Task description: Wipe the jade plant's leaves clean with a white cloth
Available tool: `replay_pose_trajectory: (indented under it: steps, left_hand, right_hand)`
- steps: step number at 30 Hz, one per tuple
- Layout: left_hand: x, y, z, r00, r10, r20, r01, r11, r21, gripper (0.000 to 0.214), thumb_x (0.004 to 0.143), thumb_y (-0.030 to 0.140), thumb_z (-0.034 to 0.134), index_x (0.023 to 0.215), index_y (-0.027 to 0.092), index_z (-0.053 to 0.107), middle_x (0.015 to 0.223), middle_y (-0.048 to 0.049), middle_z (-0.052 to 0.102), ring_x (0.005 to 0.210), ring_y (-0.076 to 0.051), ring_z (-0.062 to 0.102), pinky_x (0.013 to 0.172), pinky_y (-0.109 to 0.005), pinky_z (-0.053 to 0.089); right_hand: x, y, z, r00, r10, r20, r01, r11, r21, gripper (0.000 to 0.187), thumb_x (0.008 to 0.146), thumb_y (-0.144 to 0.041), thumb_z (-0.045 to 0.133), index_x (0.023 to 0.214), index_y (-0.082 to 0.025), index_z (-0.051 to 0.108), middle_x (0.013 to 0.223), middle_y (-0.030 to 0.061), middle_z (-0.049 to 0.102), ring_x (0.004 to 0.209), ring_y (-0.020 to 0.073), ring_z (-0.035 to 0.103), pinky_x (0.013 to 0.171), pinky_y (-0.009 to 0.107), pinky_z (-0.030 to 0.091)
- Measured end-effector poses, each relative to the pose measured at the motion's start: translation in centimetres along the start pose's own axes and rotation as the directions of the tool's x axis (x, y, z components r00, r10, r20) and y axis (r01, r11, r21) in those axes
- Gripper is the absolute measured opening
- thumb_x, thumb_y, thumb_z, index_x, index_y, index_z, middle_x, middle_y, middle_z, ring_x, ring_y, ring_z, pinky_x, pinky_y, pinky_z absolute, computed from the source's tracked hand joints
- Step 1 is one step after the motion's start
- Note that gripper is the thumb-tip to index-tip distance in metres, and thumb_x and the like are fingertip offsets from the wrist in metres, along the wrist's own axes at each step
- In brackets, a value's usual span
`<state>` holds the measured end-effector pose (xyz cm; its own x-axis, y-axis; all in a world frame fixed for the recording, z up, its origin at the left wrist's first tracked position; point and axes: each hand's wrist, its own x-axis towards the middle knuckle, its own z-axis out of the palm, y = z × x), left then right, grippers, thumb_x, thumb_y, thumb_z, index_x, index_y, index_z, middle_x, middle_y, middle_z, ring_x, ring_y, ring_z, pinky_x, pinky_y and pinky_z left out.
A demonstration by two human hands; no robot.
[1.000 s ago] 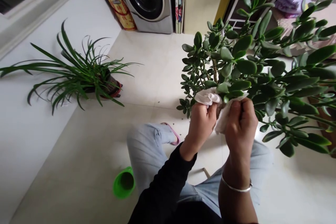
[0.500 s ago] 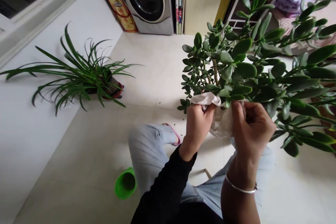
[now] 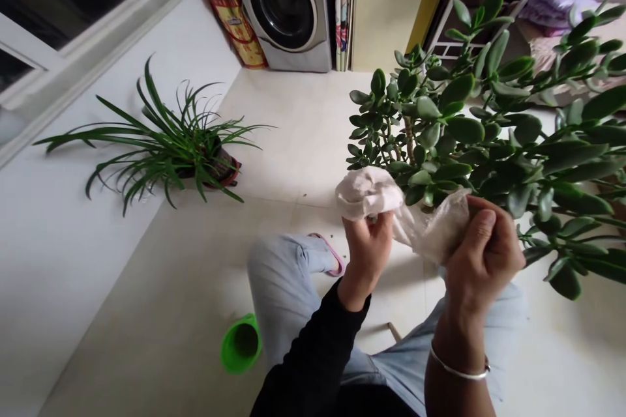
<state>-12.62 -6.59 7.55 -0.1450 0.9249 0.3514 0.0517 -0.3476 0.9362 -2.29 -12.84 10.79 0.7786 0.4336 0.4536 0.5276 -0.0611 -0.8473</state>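
Cloth [image 3: 366,192] stretches between your two hands at about 12 to 1 o'clock, with clock times counted from your lap. There is one piece, white and crumpled, bunched at one end and thinner where it spreads toward the other. Your left hand [image 3: 366,251] has its fingers curled together under the bunch, clamped on it. Your right hand [image 3: 482,260] pinches the far end between thumb and fingers. Held by both ends, the cloth seems to be kept spread and off the floor, with its middle left free.

One jade plant [image 3: 464,124] stands at 1 o'clock, its thick leaves crowding just above the cloth and near your right hand. Its stem [image 3: 409,140] shows among the leaves, but its pot is out of view.

A second plant, a spider plant [image 3: 166,156], sits at 10 o'clock in a red-rimmed pot [image 3: 229,174]. One green cup [image 3: 240,343] lies on its side at 9 o'clock, and one washing machine [image 3: 282,6] stands against the far wall at 12 o'clock. One pink slipper [image 3: 330,254] shows beyond your knee [image 3: 278,280]. One bangle [image 3: 460,371] circles your right wrist, and one black sleeve [image 3: 313,352] covers your left forearm.
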Motion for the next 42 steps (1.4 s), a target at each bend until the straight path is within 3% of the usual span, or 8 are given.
replay_pose_trajectory:
  steps: [6, 12, 16, 22, 25, 32, 39, 42]
  left_hand:
    - [2.6, 2.7, 1.5, 0.953, 0.172, 0.251, -0.199, 0.976, 0.086, 0.026, 0.1, 0.047, 0.064, 0.105, 0.025, 0.077, 0.092, -0.0098, 0.079, 0.106, -0.027, 0.076, 0.107, -0.048, 0.057]
    - [4.3, 3.1, 1.8, 0.921, 0.183, 0.343, -0.261, 0.946, 0.195, 0.013, 0.095, 0.033, 0.075, 0.1, 0.022, 0.08, 0.1, -0.0116, 0.082, 0.094, -0.025, 0.079, 0.094, -0.042, 0.063]
    - [4.8, 2.5, 1.3, 0.912, 0.262, 0.317, -0.349, 0.901, 0.258, 0.007, 0.089, 0.024, 0.081, 0.092, 0.018, 0.081, 0.088, -0.0091, 0.083, 0.08, -0.021, 0.079, 0.081, -0.033, 0.064]
    - [5.0, 1.8, 0.8, 0.884, 0.402, 0.239, -0.452, 0.866, 0.214, 0.012, 0.093, 0.028, 0.077, 0.098, 0.017, 0.082, 0.099, -0.013, 0.084, 0.094, -0.026, 0.082, 0.081, -0.034, 0.066]
    - [4.7, 1.6, 0.5, 0.903, 0.37, 0.22, -0.411, 0.892, 0.188, 0.012, 0.097, 0.024, 0.072, 0.103, 0.018, 0.081, 0.102, -0.0127, 0.084, 0.097, -0.025, 0.082, 0.086, -0.037, 0.066]
    - [3.2, 0.7, -0.6, 0.951, 0.234, 0.2, -0.249, 0.967, 0.054, 0.019, 0.102, 0.03, 0.063, 0.102, 0.022, 0.08, 0.1, -0.0082, 0.084, 0.097, -0.022, 0.081, 0.089, -0.035, 0.065]
    - [0.5, -0.4, -1.9, 0.999, 0.044, -0.016, -0.044, 0.999, -0.002, 0.034, 0.099, 0.052, 0.067, 0.115, 0.024, 0.079, 0.11, -0.0086, 0.082, 0.112, -0.024, 0.077, 0.107, -0.039, 0.06]
    - [-0.6, -0.5, -2.5, 0.994, -0.071, -0.086, 0.069, 0.997, -0.019, 0.041, 0.095, 0.058, 0.07, 0.115, 0.023, 0.079, 0.113, -0.0098, 0.082, 0.118, -0.025, 0.075, 0.106, -0.038, 0.06]
  right_hand:
    - [0.0, 0.7, 0.2, 0.991, 0.12, 0.056, -0.125, 0.988, 0.094, 0.035, 0.1, -0.051, 0.06, 0.1, -0.017, 0.072, 0.087, 0.0039, 0.069, 0.08, 0.0183, 0.063, 0.077, 0.033, 0.049]
    - [0.1, 0.0, 0.4, 0.97, 0.143, 0.197, -0.178, 0.968, 0.177, 0.032, 0.094, -0.05, 0.069, 0.097, -0.018, 0.072, 0.087, 0.0027, 0.069, 0.076, 0.0154, 0.061, 0.07, 0.028, 0.047]
    - [-0.2, 0.0, 0.5, 0.969, 0.141, 0.204, -0.181, 0.964, 0.193, 0.031, 0.093, -0.049, 0.072, 0.092, -0.019, 0.071, 0.087, 0.0019, 0.068, 0.077, 0.0145, 0.06, 0.07, 0.027, 0.046]
    - [-1.6, 0.9, -0.1, 0.959, 0.264, 0.107, -0.285, 0.903, 0.322, 0.032, 0.096, -0.051, 0.069, 0.089, -0.02, 0.062, 0.078, -0.0038, 0.051, 0.069, 0.0115, 0.044, 0.065, 0.026, 0.035]
    - [-2.5, 1.1, -0.2, 0.933, 0.349, 0.087, -0.346, 0.807, 0.478, 0.029, 0.095, -0.046, 0.071, 0.086, -0.021, 0.058, 0.076, -0.0051, 0.043, 0.067, 0.0116, 0.038, 0.062, 0.025, 0.032]
    - [-4.6, 2.0, -0.4, 0.87, 0.482, 0.1, -0.434, 0.656, 0.617, 0.018, 0.093, -0.036, 0.072, 0.091, -0.023, 0.061, 0.09, -0.0012, 0.058, 0.086, 0.0144, 0.058, 0.08, 0.027, 0.051]
    - [-7.2, 4.1, -1.5, 0.91, 0.389, 0.147, -0.415, 0.871, 0.264, 0.029, 0.103, -0.045, 0.047, 0.121, -0.028, 0.063, 0.11, 0.0102, 0.068, 0.102, 0.0285, 0.069, 0.085, 0.049, 0.061]
    - [-7.6, 4.9, -2.6, 0.929, 0.283, 0.239, -0.323, 0.935, 0.15, 0.029, 0.099, -0.039, 0.055, 0.117, -0.022, 0.07, 0.117, 0.0156, 0.072, 0.108, 0.0334, 0.073, 0.087, 0.053, 0.064]
